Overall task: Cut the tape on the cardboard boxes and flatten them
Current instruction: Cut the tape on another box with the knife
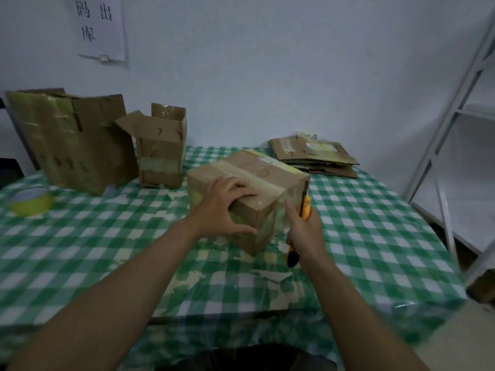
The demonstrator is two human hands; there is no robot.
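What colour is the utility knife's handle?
Yellow-orange with black trim: the plastic utility knife gripped by the right hand, clearest in the head view.

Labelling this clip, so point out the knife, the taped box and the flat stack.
knife [306, 207]: head view, yellow handle.
taped box [242, 167]: head view, top face.
flat stack [308, 153]: head view, top sheet.

Notebook entry: I see a plain pale wall behind the table, which is covered by a green-and-white checked cloth. A white paper sheet with black characters hangs on the wall, upper left. White metal shelving stands at the right on a pale floor. Light is dim and bluish.
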